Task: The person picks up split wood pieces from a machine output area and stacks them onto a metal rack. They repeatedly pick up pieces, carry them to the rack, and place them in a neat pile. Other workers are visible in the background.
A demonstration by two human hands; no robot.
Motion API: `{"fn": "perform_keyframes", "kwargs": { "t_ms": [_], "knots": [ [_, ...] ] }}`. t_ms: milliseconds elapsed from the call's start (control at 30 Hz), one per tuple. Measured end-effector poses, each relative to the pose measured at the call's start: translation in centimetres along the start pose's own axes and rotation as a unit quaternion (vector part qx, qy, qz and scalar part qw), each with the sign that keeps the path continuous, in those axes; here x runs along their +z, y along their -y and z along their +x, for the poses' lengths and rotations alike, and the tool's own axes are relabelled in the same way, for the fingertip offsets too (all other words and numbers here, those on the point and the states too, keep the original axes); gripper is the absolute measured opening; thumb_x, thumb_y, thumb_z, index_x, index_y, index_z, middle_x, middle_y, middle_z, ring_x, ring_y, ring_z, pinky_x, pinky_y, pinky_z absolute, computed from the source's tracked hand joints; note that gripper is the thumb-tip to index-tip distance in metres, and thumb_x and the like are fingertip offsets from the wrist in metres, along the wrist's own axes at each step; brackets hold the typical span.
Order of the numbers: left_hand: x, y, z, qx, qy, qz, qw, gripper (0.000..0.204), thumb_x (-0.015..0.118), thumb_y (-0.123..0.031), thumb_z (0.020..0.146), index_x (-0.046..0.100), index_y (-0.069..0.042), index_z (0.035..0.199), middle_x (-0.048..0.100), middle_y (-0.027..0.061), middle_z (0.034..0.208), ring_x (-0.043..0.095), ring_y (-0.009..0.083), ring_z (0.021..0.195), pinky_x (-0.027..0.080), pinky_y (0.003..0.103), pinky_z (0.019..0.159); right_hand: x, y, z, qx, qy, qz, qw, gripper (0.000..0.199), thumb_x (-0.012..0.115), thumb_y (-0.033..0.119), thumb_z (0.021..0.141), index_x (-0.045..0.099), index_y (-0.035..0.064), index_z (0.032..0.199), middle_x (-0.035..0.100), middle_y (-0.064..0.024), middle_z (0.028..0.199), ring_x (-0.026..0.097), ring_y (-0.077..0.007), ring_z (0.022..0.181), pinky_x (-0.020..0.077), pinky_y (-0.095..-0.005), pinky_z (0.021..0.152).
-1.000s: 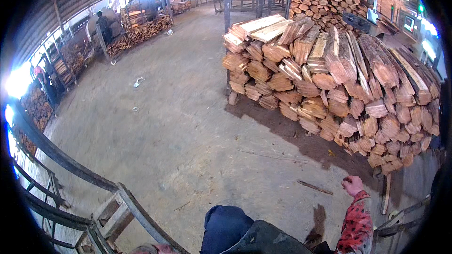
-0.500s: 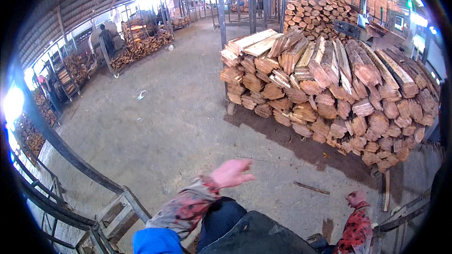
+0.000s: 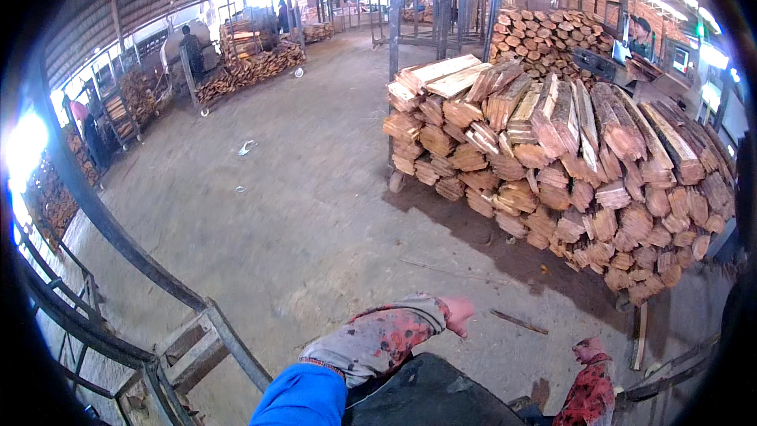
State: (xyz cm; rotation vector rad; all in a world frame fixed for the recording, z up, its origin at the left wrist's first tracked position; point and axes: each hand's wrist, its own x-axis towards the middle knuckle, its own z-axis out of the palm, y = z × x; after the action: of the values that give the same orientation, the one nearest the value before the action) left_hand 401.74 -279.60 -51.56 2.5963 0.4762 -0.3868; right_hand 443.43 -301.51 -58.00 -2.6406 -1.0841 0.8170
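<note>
Nearest the lower edge of view, both arms rise over a dark garment (image 3: 441, 394). Left hand (image 3: 457, 314): worn pink glove, blue sleeve with a stained grey cuff, fingers curled downward; holds nothing, touches nothing, and hangs above the concrete floor (image 3: 300, 213). Right hand (image 3: 590, 351): red-stained glove, low at the lower right, only partly in frame; cannot tell whether its fingers are apart or together, and nothing visible in it.

Just beyond the hands, a thin wooden stick (image 3: 519, 321) lies flat on the floor, between the two gloves and apart from both. A second pale slat (image 3: 639, 337) stands near the right hand.

At the lower left corner, a steel rail frame (image 3: 181, 323) runs diagonally.

Further out, right of centre, a large stack of split firewood (image 3: 568, 181) sits on a wheeled cart, cut ends facing the camera, flat boards on its top left. It is well apart from both hands.

Behind it, a pile of round logs (image 3: 552, 35). Far left, another loaded firewood cart (image 3: 248, 71), with a person (image 3: 189, 43) beside it.
</note>
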Motion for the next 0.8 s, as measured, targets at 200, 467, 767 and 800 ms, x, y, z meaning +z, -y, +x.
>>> {"fn": "perform_keyframes", "kwargs": {
  "t_ms": [200, 467, 767, 800],
  "knots": [
    [2.0, 2.6, 0.6, -0.043, 0.048, -0.053, 0.997, 0.059, 0.064, -0.046, 0.073, 0.056, 0.001, 0.107, 0.057, 0.0209, 0.108, 0.053, 0.0356, 0.103, 0.043, 0.043, 0.086, 0.8, 1.0, 1.1, -0.006, 0.006, 0.007, 1.000, 0.022, 0.062, 0.024, 0.074, 0.068, 0.0029, 0.079, 0.063, -0.0082, 0.059, 0.061, -0.0156, 0.052, 0.0497, -0.0304, 0.053],
    [2.3, 2.3, 1.3, -0.045, 0.085, -0.104, 0.990, 0.062, 0.063, -0.048, 0.074, 0.054, 0.001, 0.110, 0.054, 0.0217, 0.114, 0.052, 0.0357, 0.105, 0.042, 0.042, 0.088, 1.8, 1.8, 2.5, -0.079, 0.016, -0.035, 0.996, 0.020, 0.061, 0.021, 0.075, 0.066, 0.0024, 0.083, 0.063, -0.0060, 0.064, 0.061, -0.0144, 0.055, 0.0499, -0.0293, 0.050],
    [1.8, 2.0, 1.7, -0.009, 0.067, -0.100, 0.993, 0.065, 0.061, -0.050, 0.076, 0.053, 0.003, 0.112, 0.059, 0.0224, 0.104, 0.057, 0.0337, 0.098, 0.046, 0.040, 0.083, 1.6, 1.5, 1.9, -0.058, -0.001, -0.079, 0.995, 0.033, 0.062, 0.034, 0.069, 0.068, 0.0083, 0.088, 0.065, -0.0161, 0.086, 0.062, -0.0315, 0.085, 0.0487, -0.0402, 0.077],
    [1.8, 2.0, 1.6, -0.013, 0.060, -0.112, 0.992, 0.064, 0.061, -0.050, 0.076, 0.053, 0.004, 0.112, 0.059, 0.0225, 0.104, 0.058, 0.0336, 0.097, 0.046, 0.039, 0.082, 1.5, 1.7, 1.7, -0.064, -0.007, -0.099, 0.993, 0.032, 0.062, 0.034, 0.069, 0.068, 0.0088, 0.089, 0.065, -0.0155, 0.086, 0.062, -0.0312, 0.085, 0.0490, -0.0402, 0.078]
  ]
}}
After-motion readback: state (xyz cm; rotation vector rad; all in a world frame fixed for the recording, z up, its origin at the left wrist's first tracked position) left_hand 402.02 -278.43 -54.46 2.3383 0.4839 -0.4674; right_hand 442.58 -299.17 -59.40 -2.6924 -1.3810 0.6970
